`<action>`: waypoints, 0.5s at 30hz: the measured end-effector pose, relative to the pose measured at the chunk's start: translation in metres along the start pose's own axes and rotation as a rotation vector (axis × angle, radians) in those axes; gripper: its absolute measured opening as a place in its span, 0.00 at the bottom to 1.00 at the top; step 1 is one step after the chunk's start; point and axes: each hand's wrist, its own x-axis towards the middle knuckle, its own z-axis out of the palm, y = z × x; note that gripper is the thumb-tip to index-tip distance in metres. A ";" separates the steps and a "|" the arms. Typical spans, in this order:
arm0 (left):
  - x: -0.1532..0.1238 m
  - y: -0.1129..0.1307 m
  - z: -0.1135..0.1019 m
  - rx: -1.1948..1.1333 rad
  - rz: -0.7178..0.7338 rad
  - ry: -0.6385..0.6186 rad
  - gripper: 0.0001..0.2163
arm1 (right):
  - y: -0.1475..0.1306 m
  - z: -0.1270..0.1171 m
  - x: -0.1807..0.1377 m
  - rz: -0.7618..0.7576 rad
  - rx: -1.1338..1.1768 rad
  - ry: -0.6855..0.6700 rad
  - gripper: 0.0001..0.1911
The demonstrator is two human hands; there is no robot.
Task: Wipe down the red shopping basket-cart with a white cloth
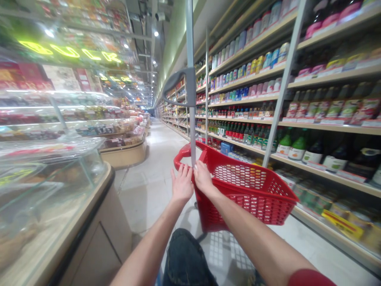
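Note:
A red plastic rolling shopping basket [238, 188] with perforated walls stands tilted in front of me. From its near end rises a grey pole [192, 127] with a dark grey looped grip [191, 89]. My right hand [203, 177] is closed around the lower end of the pole, at the basket's rim; its fingertips are partly hidden. Just left of it, my left hand [182, 182] rests against the red rim with fingers stretched out, apart and holding nothing. The part of the basket's inside that shows holds no goods; its near bottom is hidden.
Tall shelves [275, 123] of bottles and cans line the right side. A glass-topped display counter [108, 174] stands close on the left, with another display stand [127, 155] beyond. A pale floor aisle [154, 139] runs ahead. My knee [186, 254] shows below.

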 end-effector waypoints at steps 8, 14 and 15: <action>0.001 0.002 0.001 -0.002 0.005 0.048 0.26 | 0.073 -0.042 -0.046 -0.046 -0.113 -0.026 0.19; 0.002 0.013 0.004 0.009 -0.015 0.060 0.25 | 0.075 -0.044 -0.052 -0.039 -0.239 -0.087 0.26; 0.002 0.013 0.005 0.008 -0.009 0.061 0.25 | 0.075 -0.045 -0.052 -0.045 -0.257 -0.116 0.27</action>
